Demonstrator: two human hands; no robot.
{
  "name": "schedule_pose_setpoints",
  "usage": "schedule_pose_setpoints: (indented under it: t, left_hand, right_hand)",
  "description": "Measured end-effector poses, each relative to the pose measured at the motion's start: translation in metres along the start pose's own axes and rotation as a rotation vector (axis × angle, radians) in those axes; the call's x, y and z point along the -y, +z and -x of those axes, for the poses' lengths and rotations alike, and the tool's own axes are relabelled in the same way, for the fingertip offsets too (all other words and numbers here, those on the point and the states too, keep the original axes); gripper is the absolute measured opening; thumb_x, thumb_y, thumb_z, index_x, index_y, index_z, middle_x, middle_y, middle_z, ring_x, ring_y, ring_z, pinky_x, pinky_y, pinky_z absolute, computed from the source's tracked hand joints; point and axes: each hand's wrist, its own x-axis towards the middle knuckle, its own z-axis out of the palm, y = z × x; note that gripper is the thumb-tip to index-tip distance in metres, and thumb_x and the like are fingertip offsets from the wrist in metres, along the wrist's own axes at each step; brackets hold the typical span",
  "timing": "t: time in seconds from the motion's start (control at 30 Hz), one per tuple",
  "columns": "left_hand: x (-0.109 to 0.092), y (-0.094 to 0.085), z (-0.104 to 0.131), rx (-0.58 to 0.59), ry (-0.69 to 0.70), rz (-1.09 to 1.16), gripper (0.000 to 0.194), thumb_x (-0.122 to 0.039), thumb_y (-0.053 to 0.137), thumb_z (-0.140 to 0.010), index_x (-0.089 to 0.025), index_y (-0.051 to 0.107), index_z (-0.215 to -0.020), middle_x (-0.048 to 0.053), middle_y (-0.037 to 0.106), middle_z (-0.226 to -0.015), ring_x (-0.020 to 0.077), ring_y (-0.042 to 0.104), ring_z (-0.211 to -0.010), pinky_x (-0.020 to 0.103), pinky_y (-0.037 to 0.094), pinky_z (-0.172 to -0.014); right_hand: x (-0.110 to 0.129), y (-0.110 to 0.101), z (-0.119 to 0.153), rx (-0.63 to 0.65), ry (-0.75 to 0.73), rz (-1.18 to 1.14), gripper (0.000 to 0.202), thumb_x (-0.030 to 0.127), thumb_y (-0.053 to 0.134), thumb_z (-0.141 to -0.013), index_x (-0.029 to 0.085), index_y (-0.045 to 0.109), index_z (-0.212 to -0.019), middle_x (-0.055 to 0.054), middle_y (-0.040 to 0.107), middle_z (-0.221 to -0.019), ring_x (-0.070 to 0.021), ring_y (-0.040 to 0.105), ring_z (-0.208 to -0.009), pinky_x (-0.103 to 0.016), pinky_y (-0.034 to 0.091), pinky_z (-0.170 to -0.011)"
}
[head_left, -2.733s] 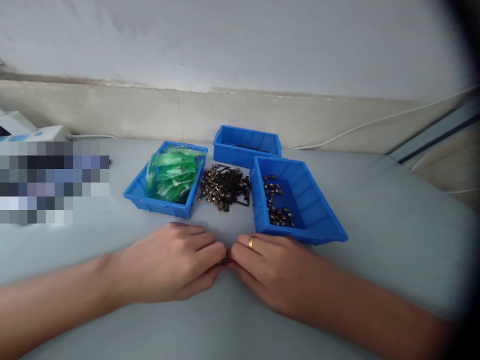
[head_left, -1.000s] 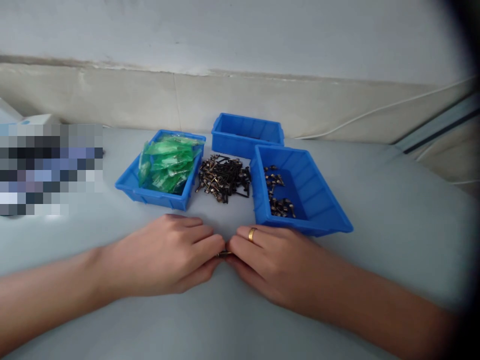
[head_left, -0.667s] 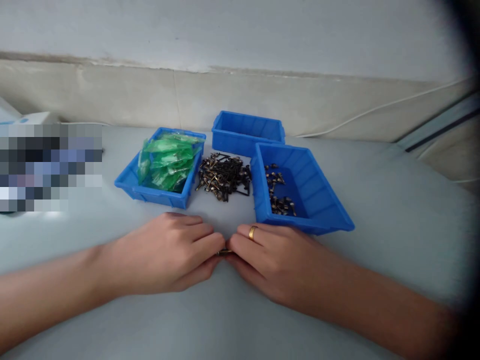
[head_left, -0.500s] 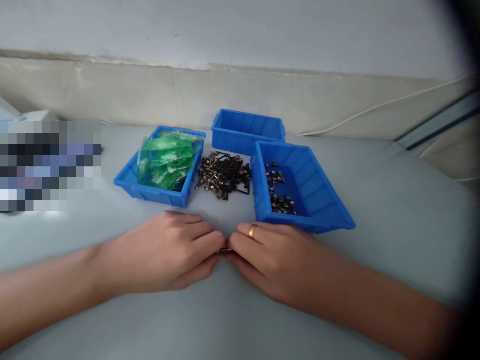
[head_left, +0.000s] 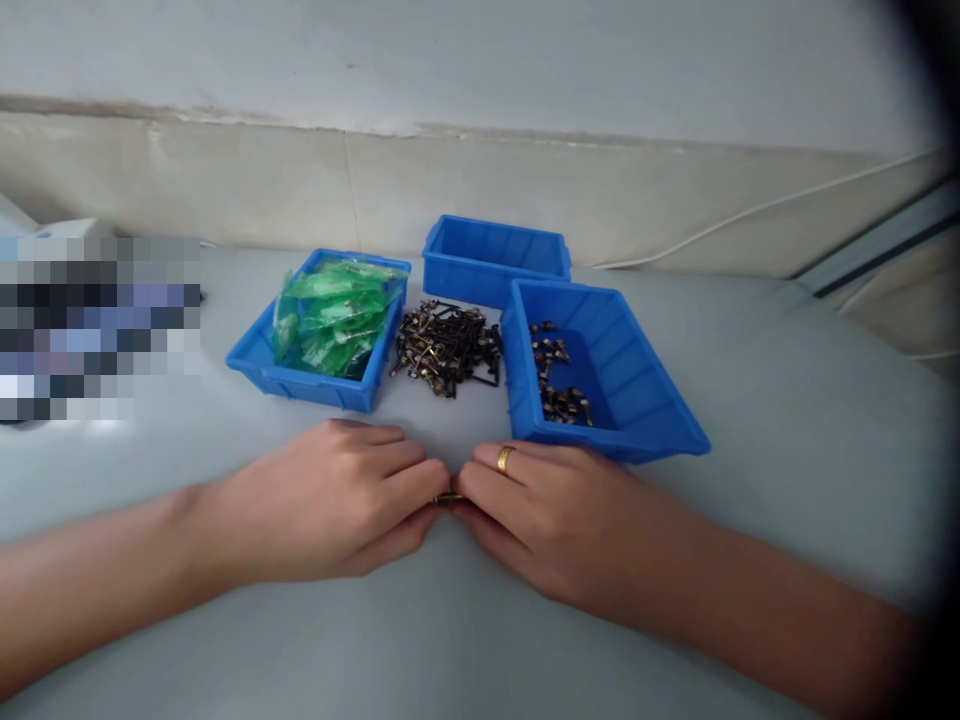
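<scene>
My left hand [head_left: 360, 500] and my right hand [head_left: 544, 510] meet fingertip to fingertip over the table. Both pinch a small, brass-coloured screw [head_left: 450, 498], of which only a short middle part shows between the fingers. A gold ring sits on a finger of my right hand. Just beyond the hands lies a loose pile of dark and brassy screws [head_left: 450, 345]. To its right, a blue bin [head_left: 645, 370] holds several small metal pieces along its left side. The blue bin on the left [head_left: 315, 388] is filled with green plastic packets [head_left: 337, 310].
A third blue bin [head_left: 495, 285] stands behind the pile, by the wall. A white cable [head_left: 712, 235] runs along the wall at the right. Pixelated items [head_left: 97, 320] lie at the far left of the grey table [head_left: 465, 640].
Almost nothing differs. Both hands stay pinched on the screw, with a little more of it showing between the fingertips. The view has shifted very slightly.
</scene>
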Motion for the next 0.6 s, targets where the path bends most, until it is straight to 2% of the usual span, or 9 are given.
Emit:
schedule_pose_setpoints:
  t: [0.6]
  left_hand:
    - [0.0005, -0.0004, -0.0005, 0.008, -0.003, 0.001, 0.038, -0.022, 0.031, -0.100, -0.015, 0.056, -0.073, 0.002, 0.054, -0.064, 0.0151, 0.049, -0.057, 0.029, 0.036, -0.051]
  right_hand:
    - [-0.0006, 0.0013, 0.0009, -0.013, -0.008, 0.018, 0.009, 0.013, 0.052, -0.089, 0.018, 0.052, -0.083, -0.001, 0.056, -0.074, -0.0185, 0.055, -0.063, -0.031, 0.036, -0.052]
